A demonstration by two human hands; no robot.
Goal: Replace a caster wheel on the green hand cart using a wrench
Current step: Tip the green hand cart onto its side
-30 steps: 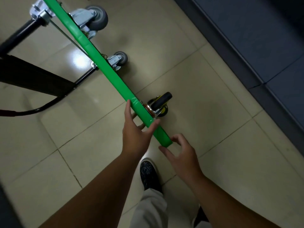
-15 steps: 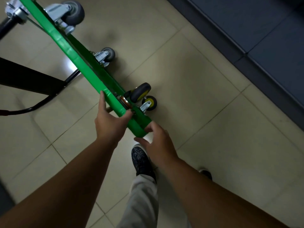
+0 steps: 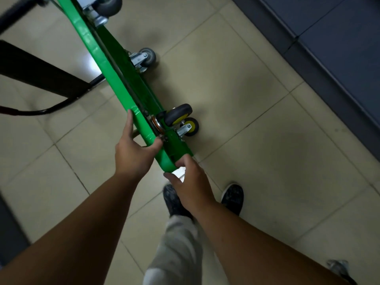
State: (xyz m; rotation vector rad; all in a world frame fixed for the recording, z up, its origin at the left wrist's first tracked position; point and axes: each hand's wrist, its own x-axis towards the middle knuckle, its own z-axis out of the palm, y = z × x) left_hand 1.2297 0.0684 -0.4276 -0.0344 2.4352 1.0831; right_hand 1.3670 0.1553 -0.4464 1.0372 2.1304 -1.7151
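The left hand [image 3: 133,150] grips the edge of the tilted green metal hand cart [image 3: 107,58]; the right hand [image 3: 190,183] clasps its near corner. Two black yellow-hubbed caster wheels [image 3: 178,116] sit just beyond.

Cart on edge
Two yellow-hubbed black caster wheels [image 3: 178,117] are sitting at three o'clock of the long green cart deck [image 3: 106,64].
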